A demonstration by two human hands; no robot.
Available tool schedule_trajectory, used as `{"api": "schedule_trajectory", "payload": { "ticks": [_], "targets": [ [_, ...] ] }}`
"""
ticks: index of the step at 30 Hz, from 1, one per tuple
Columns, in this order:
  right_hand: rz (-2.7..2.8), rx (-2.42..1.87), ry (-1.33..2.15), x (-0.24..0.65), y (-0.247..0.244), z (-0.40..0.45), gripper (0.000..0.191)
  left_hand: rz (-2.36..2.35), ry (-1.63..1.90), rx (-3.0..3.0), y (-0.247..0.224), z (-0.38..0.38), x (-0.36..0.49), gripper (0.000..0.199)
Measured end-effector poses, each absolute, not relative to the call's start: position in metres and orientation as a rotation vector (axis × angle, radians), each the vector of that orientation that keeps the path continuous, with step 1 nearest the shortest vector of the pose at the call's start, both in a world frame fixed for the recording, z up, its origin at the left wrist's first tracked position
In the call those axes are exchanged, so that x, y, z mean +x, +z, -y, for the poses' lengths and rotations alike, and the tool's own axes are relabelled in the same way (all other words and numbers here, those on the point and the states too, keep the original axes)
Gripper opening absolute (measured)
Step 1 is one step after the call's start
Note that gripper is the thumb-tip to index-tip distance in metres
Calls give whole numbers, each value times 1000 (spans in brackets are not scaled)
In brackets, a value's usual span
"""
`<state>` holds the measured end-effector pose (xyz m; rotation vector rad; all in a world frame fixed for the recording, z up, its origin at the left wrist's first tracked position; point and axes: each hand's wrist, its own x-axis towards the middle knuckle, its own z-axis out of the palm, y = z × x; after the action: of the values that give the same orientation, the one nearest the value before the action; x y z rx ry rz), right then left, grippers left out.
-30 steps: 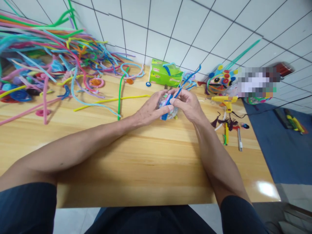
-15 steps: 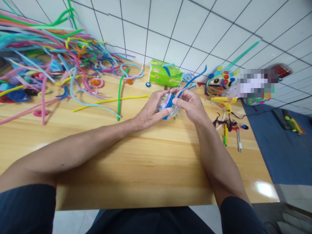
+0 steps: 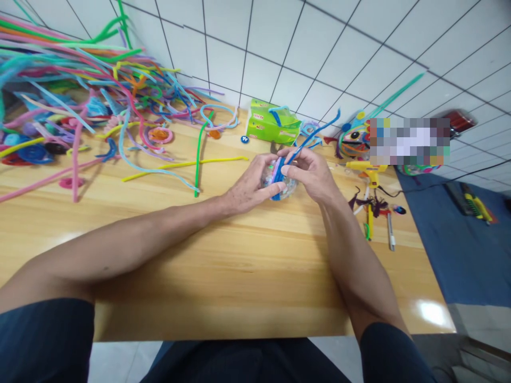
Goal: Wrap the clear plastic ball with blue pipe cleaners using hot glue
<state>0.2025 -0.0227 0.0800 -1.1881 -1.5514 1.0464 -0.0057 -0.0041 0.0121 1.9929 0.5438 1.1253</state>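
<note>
Mid-frame: left hand (image 3: 254, 184) clasps clear plastic body (image 3: 290, 188), right hand (image 3: 312, 171) pinches blue pipe cleaner (image 3: 315, 134); body probably light, dentable: grip middle.

1. The left hand (image 3: 250, 186) and right hand (image 3: 316, 173) are hiding parts of the clear object (image 3: 288, 190).
2. Pixelation (image 3: 411, 141) is masking things by the wall (image 3: 319, 48).
3. The picture's edges are cutting off the fuzzy-stem pile (image 3: 72, 69) and dark sleeves (image 3: 48, 340).

The free end of the fuzzy blue pipe cleaner (image 3: 318, 131) is now tilted lower and farther right; the blue band (image 3: 278, 186) across the clear, rounded ball (image 3: 289, 189) is turned more upright.
</note>
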Motion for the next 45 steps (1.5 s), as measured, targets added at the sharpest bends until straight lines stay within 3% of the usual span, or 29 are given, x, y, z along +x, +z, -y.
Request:
{"api": "schedule_trajectory", "payload": {
  "ticks": [9,18,25,34,40,45],
  "targets": [
    [1580,-1118,1126,214,86,19,39,-516,1168,2113,13,-7,-3,74],
    [1582,-1067,1153,225,82,11,36,-568,1164,2230,20,-15,2,72],
    [1487,-1071,1200,235,74,4,49,-606,1086,2247,25,-28,10,72],
    [1472,-1051,1220,235,75,5,43,-626,1116,2186,19,-22,9,70],
    [1475,-1125,1177,236,77,7,52,-602,1080,2139,18,-20,10,70],
    [1461,-1138,1141,232,75,8,48,-584,1118,2135,16,-19,12,69]
  ]
}}
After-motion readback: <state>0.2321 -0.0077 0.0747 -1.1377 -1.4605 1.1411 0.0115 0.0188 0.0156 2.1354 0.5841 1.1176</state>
